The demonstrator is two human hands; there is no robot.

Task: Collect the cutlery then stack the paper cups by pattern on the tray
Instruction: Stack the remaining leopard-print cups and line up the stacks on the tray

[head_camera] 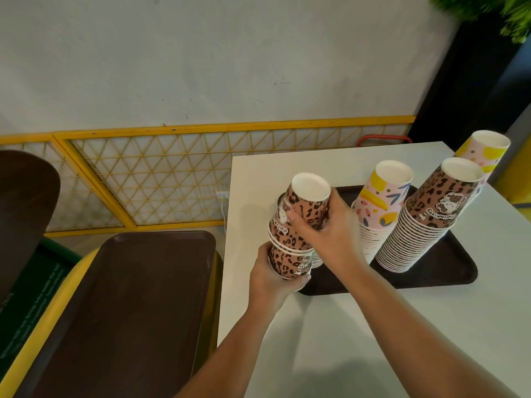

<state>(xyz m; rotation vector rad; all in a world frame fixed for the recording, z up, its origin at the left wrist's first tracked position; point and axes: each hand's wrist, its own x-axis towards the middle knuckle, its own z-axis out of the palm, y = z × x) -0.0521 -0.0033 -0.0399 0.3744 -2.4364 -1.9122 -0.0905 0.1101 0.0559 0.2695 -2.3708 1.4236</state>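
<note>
A dark brown tray [448, 275] lies on the white table [373, 340]. On it stand upside-down stacks of paper cups: a tall leopard-print stack [425, 222] at the right and a pink-and-yellow patterned stack [379, 205] in the middle. Another pink-and-yellow stack [485, 153] rises behind, at the far right. At the tray's left end my left hand [271, 278] grips the base of a short leopard-print stack [288, 248]. My right hand [324, 231] holds a tilted leopard-print cup [309, 199] on top of that short stack. No cutlery is visible.
A second brown tray [129, 305] rests on a yellow-edged surface to the left of the table. A dark brown chair back [23, 214] fills the far left. A yellow lattice railing [172, 173] and a grey wall stand behind. A green plant [494, 12] hangs at top right.
</note>
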